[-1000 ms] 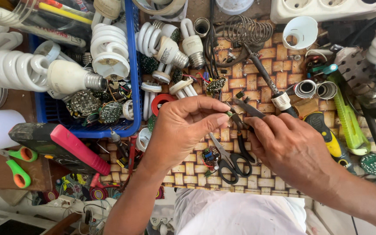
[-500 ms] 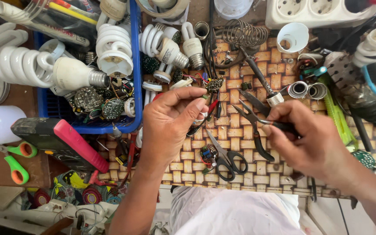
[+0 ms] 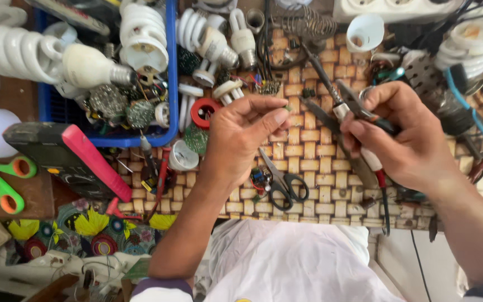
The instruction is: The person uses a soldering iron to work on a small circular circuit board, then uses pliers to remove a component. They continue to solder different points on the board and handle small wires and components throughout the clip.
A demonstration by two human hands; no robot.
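Pliers (image 3: 346, 100) in right hand (image 3: 403, 137), left hand (image 3: 241, 131) pinching

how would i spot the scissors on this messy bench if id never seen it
Start at the woven bamboo mat in the middle of the bench and look just below the left hand. The scissors lie flat there, blades pointing up-left. Their black loop handles set them apart from the orange-and-green-handled pair at the far left edge.

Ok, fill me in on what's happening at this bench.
A person sits at a woven mat cluttered with lamp parts. The left hand pinches a tiny component at its fingertips. The right hand grips small pliers. Black-handled scissors lie between them; a blue basket holds spiral bulbs.
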